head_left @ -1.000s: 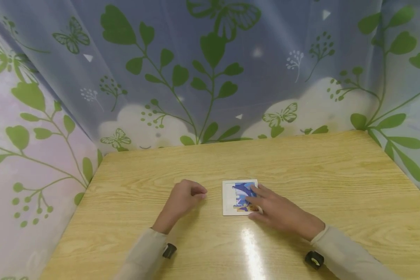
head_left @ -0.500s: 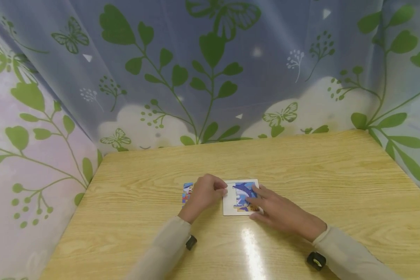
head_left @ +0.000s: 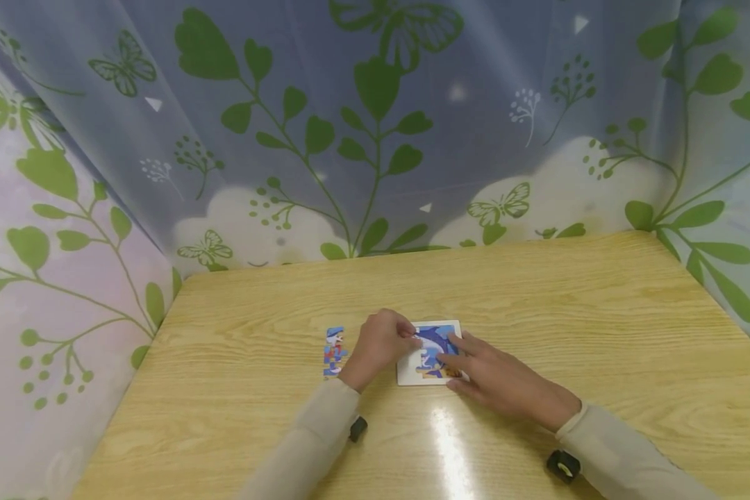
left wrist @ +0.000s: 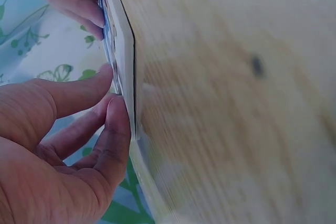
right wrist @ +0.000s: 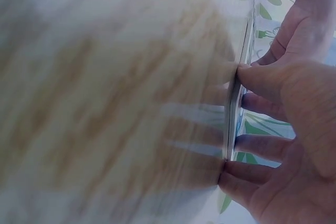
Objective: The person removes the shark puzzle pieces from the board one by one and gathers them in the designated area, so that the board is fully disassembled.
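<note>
Patterned cloth (head_left: 450,139) encloses the table on three sides, from nine o'clock through twelve to three: green leaves and butterflies on blue-grey, white and pale lilac. The wood-grain table (head_left: 537,292) spreads below it, a bright streak of light at six o'clock from the puzzle board. Pale sleeves come in, the left sleeve (head_left: 306,441) from seven o'clock, the right sleeve (head_left: 625,451) from four.

The right hand (head_left: 506,378) lies at the board's four o'clock, fingers spread and extended, resting on its picture and edge. The left hand (head_left: 378,347) is at nine o'clock, thumb and fingertips drawn close together at the board; whether they pinch a piece, I cannot tell.

The puzzle board (head_left: 407,373), white-bordered with a whale picture, lies flat between the hands. Only the head view shows the loose pieces (head_left: 334,353), beyond the left hand at nine o'clock. The left wrist view adds the board's thin side and a blurred dark spot (left wrist: 257,66); the right wrist view, finger reflections on the glossy tabletop.
</note>
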{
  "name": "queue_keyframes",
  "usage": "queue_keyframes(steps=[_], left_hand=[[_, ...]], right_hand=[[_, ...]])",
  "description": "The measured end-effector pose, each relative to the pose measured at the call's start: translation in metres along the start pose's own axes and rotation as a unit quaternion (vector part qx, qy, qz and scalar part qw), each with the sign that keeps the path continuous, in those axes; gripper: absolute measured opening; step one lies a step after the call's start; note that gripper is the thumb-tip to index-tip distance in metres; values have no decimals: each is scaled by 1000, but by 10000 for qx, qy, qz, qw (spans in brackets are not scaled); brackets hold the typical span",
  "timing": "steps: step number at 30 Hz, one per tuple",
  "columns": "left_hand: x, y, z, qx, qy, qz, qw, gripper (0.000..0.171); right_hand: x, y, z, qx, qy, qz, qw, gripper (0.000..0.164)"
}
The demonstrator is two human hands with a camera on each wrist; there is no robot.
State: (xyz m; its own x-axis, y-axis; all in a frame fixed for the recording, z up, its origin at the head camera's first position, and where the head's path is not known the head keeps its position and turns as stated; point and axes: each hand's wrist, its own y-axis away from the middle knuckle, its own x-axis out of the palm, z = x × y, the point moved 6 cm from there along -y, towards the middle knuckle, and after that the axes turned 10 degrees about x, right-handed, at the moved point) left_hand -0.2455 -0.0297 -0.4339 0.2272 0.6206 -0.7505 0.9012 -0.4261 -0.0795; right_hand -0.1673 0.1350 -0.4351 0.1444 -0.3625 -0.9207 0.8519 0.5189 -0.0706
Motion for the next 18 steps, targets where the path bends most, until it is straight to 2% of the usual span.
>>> queue_keyframes(steps=[11, 18], left_hand=[[3, -3, -2, -159, -63, -179, 9997, 20], [1, -1, -3, -149, -40, -272, 9995, 19]], right_hand=[[-4, 1, 4, -83, 44, -34, 9999, 41], [-5, 1, 5, -33, 1, 48, 10000, 41]])
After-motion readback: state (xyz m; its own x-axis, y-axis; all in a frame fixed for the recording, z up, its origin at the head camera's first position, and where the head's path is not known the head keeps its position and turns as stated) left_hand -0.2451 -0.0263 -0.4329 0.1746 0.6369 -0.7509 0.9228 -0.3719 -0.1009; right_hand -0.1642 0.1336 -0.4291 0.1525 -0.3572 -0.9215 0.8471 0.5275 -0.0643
